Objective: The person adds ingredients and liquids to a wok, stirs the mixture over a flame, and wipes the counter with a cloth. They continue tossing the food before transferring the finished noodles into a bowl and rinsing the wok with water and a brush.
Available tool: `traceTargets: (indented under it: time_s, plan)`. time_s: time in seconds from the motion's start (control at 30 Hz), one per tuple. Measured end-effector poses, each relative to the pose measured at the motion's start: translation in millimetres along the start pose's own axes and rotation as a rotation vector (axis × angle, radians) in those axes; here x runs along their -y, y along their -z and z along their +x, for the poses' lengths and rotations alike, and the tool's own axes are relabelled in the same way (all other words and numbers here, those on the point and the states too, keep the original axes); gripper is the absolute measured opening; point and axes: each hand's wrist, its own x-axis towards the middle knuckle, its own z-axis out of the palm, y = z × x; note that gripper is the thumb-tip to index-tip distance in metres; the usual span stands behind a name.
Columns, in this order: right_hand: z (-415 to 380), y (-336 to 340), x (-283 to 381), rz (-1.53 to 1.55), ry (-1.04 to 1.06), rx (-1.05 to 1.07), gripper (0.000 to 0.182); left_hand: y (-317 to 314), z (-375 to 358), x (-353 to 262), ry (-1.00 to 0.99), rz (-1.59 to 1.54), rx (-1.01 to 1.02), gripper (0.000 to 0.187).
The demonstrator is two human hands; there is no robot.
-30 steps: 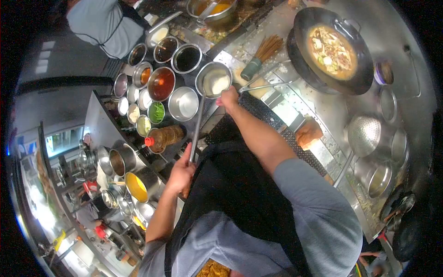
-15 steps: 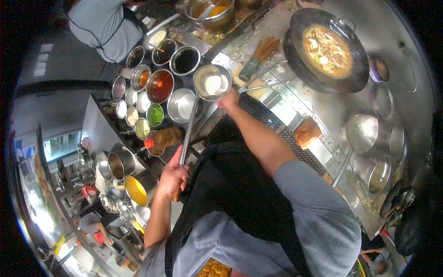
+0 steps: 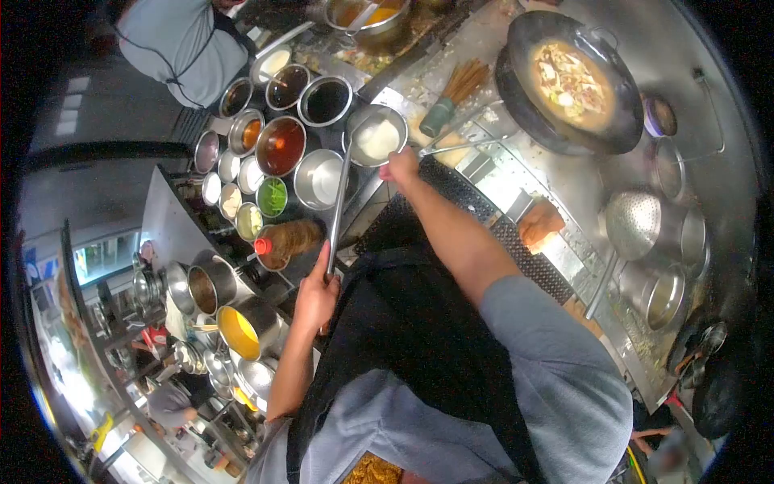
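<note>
My left hand (image 3: 317, 297) is wrapped round the long metal handle of a ladle (image 3: 342, 202), which slants up toward a metal bowl (image 3: 355, 121). The ladle's head is hard to tell apart from the bowl. Something white (image 3: 379, 140) lies in the bowl. At the bowl's lower right edge, my right hand (image 3: 401, 167) is closed on it; part of the grip is hidden. Just left of the bowl stand a steel pot of clear liquid (image 3: 318, 179) and a container of red sauce (image 3: 280, 146).
A wok (image 3: 516, 89) of simmering food sits at upper right, with a bamboo brush (image 3: 455, 98) beside it. A perforated strainer (image 3: 633, 224) rests farther right. A red-capped bottle (image 3: 288, 240) lies near my left hand. Another person (image 3: 184, 48) stands at upper left.
My left hand has shifted slightly up and right along with the ladle handle, which stands a little steeper. The bowl has tilted somewhat, showing the white contents differently. My right hand stays at the bowl.
</note>
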Motion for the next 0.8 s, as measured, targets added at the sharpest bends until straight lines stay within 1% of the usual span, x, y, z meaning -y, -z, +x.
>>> traceTargets:
  time_s: [0.03,0.07,0.13,0.17,0.23,0.27,0.33,0.37,0.43,0.47,0.5,0.57,0.6,0.67,0.7,0.77,0.8]
  plan:
    - [3.5,0.5,-3.2,0.000,-0.001,-0.002,0.029,-0.6,2.7,-3.7,0.086,0.056,0.032,0.073]
    - [8.1,1.3,-8.4,-0.031,0.005,0.006,0.028,-5.6,5.1,6.4,0.086,0.056,0.035,0.073]
    - [7.8,0.3,-9.4,-0.060,0.013,0.010,0.028,-21.9,15.8,37.0,-0.098,0.130,-0.038,0.070]
    - [1.1,-2.5,-3.4,-0.046,0.005,-0.009,0.027,-24.9,18.2,41.0,-0.104,0.130,-0.034,0.070]
    - [-7.5,-5.8,2.0,-0.031,-0.005,-0.031,0.026,-29.2,17.5,47.1,-0.486,0.021,-0.170,0.070]
    - [-7.2,-7.5,1.2,-0.020,-0.025,-0.026,0.027,-18.4,15.1,34.3,-0.488,0.022,-0.168,0.070]
    - [-7.1,-9.0,-2.2,-0.007,-0.043,-0.020,0.030,10.8,8.6,10.0,0.323,-0.793,0.316,0.073]
    - [-6.6,-8.5,-4.4,-0.051,-0.025,-0.037,0.030,18.2,7.7,5.7,0.321,-0.793,0.316,0.073]
    - [-8.7,-8.4,-2.1,-0.097,-0.001,-0.057,0.031,30.4,8.4,5.5,0.402,-1.222,0.382,0.076]
    - [-13.0,-8.5,0.0,-0.081,-0.007,-0.071,0.027,31.1,8.4,14.3,0.391,-1.298,0.414,0.075]
    - [-16.8,-8.7,2.3,-0.066,-0.013,-0.086,0.024,30.2,6.2,16.3,0.391,-1.299,0.416,0.075]
    - [-14.2,-6.2,-0.6,-0.068,-0.006,-0.067,0.023,28.8,1.4,17.4,0.317,-0.971,0.342,0.076]
    - [-13.3,-5.5,-3.0,-0.069,0.000,-0.046,0.023,27.5,-2.3,17.5,0.318,-0.971,0.344,0.076]
    - [-13.0,-4.9,-6.3,-0.044,-0.012,-0.050,0.024,24.6,-9.9,15.8,0.253,-0.733,0.259,0.076]
    - [-12.5,-4.5,-7.4,-0.020,-0.022,-0.050,0.025,24.0,-12.8,14.8,0.253,-0.735,0.261,0.076]
    - [-12.4,-5.8,-8.9,-0.020,-0.013,-0.059,0.025,23.9,-16.8,13.5,0.191,-0.479,0.192,0.074]
    - [-12.7,-6.5,-10.1,-0.017,-0.006,-0.067,0.026,23.1,-16.0,14.9,0.190,-0.480,0.192,0.074]
